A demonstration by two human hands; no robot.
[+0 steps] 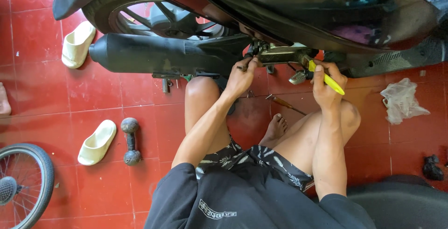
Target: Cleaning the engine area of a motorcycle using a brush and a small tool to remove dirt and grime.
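Mid-adjustment under the motorcycle (280, 5) — right hand (326, 86) gripping a yellow-handled tool (326, 79), left hand (241, 77) pinched on a fitting (280, 54) behind the exhaust (158, 54). Next likely needs steady counter-hold.

Open red floor (42, 70) left of the knees; black exhaust (158, 54) and motorbike body (326, 10) overhead

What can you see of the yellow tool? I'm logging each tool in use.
The yellow tool shows mainly a bright yellow, plastic-looking handle, slim and straight, angled from the engine down toward the right. The right hand grips it mid-length, thumb on top, so its middle is covered. Its working end sits against the metal parts under the motorbike; the tip is hidden, so its type is unclear.
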